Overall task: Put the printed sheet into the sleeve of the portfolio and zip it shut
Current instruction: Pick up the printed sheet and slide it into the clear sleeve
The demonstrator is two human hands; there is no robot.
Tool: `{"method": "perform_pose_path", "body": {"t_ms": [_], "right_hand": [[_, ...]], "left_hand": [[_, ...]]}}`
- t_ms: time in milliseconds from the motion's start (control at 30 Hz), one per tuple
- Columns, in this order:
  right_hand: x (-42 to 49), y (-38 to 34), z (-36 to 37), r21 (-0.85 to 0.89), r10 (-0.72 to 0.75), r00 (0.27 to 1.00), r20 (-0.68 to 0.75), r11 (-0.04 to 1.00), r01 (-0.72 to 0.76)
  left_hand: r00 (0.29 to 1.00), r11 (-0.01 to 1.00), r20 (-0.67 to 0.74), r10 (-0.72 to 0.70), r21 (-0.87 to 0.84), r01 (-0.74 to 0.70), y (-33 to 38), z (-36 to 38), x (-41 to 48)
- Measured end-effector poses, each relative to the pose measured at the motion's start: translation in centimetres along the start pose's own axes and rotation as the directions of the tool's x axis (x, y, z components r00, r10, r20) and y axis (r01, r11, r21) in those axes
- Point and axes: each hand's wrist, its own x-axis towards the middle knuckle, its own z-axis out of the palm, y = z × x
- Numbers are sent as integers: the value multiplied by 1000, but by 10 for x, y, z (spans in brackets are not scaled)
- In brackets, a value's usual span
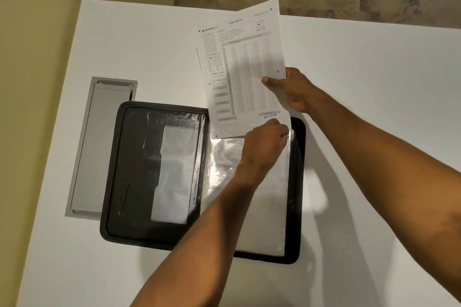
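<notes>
Portfolio (159,172): open flat on the white bench (374,82), its clear sleeve (264,207) on the right half.
Sheet (243,70): above the sleeve's far edge, long axis running away from the person, near end at the sleeve mouth.
Right hand (295,88): grip pinched on the sheet's right edge, thumb on top.
Left hand (265,142): nearer the sleeve mouth, fingers closed at its top edge; probably holding it open.
Next move, likely: slide the sheet lengthwise toward the person, into the sleeve.
</notes>
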Motion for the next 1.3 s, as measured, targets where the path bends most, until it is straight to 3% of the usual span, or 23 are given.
{"method": "perform_pose_path", "body": {"t_ms": [233,333,767,933,1133,1300], "right_hand": [[3,11,4,15,48,997,-54,999,-48],[1,14,5,-67,46,995,-83,996,-52],[2,31,11,-81,124,964,-233,986,-147],[9,30,-1,-125,196,963,-183,967,-221],[9,42,-1,-143,199,946,-255,960,-241],[12,38,-4,-145,350,913,-211,912,-383]], "left_hand": [[999,1000,-45,28,12,-27,6,1,4],[998,998,-12,54,17,-54,4,1,9],[981,973,38,192,124,-195,-1,4,13],[964,945,97,249,194,-264,-1,10,14],[966,946,69,250,193,-259,-2,11,17],[953,934,56,299,189,-304,-3,8,10]]}}
